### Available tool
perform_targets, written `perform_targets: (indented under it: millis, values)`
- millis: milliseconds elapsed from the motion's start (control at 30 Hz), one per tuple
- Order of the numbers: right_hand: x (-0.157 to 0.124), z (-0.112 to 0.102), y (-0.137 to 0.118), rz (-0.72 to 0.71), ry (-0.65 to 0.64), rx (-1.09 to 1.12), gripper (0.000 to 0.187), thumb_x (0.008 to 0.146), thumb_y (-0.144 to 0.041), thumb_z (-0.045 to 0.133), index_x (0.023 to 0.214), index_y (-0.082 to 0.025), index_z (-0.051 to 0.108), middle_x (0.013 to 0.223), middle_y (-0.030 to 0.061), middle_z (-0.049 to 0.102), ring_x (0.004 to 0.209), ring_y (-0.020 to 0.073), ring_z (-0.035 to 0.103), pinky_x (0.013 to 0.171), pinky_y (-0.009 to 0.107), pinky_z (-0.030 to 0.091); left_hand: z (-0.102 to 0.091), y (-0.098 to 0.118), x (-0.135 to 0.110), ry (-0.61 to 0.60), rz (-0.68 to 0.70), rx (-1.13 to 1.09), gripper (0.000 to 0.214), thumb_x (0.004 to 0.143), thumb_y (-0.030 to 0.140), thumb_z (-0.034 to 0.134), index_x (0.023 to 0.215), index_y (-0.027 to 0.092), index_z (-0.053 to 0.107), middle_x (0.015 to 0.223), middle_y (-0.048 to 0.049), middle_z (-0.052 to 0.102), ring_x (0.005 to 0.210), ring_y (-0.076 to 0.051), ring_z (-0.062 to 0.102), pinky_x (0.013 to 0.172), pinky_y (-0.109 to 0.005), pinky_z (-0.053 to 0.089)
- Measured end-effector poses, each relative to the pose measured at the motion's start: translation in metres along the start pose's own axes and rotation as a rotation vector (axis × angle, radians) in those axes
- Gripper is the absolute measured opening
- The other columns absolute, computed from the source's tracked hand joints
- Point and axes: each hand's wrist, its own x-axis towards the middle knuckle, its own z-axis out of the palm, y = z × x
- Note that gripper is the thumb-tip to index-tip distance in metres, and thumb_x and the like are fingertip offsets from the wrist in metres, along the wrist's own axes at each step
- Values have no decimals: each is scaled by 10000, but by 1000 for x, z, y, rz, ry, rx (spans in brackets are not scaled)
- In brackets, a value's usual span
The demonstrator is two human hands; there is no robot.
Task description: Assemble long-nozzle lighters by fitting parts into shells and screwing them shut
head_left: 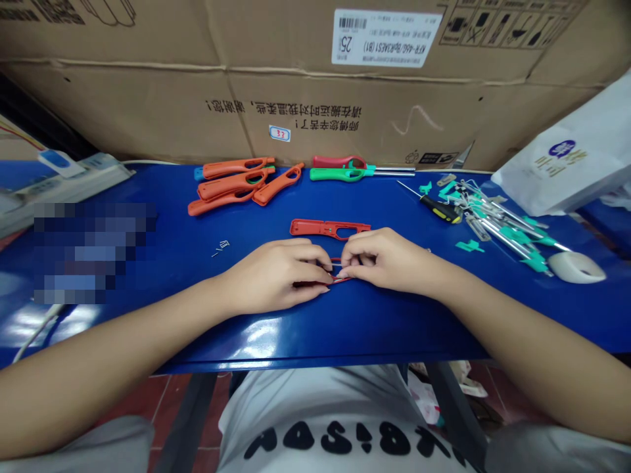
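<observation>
Both hands meet over a red lighter casing half [340, 280] low on the table, mostly covered by my fingers. My left hand [283, 272] is closed on its left side, fingers bent and fingertips at the middle. My right hand [387, 259] pinches at its right side, thumb against the forefinger; a small part between those fingertips cannot be made out. Just beyond them lies another red casing half [308, 227], inner side up, with an oval finger opening.
Orange lighter casings [221, 187] lie at the back left, near loose small screws [224, 244]. Assembled-looking red and green lighters [340, 174] rest by the cardboard box [167, 112]. At right are a screwdriver [441, 209], metal tubes with green parts [513, 233] and a white object [576, 268].
</observation>
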Motion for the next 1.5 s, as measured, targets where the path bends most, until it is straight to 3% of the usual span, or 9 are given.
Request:
perform_targets:
  millis: [367,533,767,1067,1333,1500]
  values:
    - [2,0,-1,27,-29,-65,201,832,-293,802,722,-161,698,704,4,638,624,112,556,613,239,390,4,3,3,13,-35,-87,122,958,195,642,1040,176,731,1060,-73,719,961,-174,685,887,-280,533]
    - [-3,-9,-2,41,-78,-43,123,890,-232,699,792,-158,709,740,11,650,638,109,544,610,234,381,3,2,2,16,-27,-76,135,968,178,625,1054,166,728,1074,-81,722,990,-180,690,913,-282,533]
    - [-8,-22,-1,152,-135,-6,56,860,-203,648,862,-168,692,729,-4,639,611,107,532,570,227,379,1,-3,-1,5,-27,-41,166,975,181,614,1082,185,741,1131,-83,705,1017,-178,687,916,-276,536]
    - [-8,-21,-2,106,-150,3,65,870,-209,660,821,-170,678,796,5,652,639,102,530,590,227,389,1,-3,0,10,-21,-38,168,977,184,612,1077,188,746,1131,-86,714,1024,-185,694,918,-284,539]
    - [-6,-19,-3,194,-139,1,34,840,-174,671,807,-171,676,721,-13,628,622,105,527,580,227,379,2,-3,1,24,-33,-71,166,963,177,632,1071,194,756,1136,-89,723,1024,-190,700,926,-299,552]
    - [-5,-16,-4,170,-129,-22,43,841,-170,673,799,-171,666,714,-15,618,629,106,531,586,227,369,2,-3,1,31,-44,-85,147,946,174,660,1049,169,765,1151,-102,727,1009,-194,708,918,-311,567]
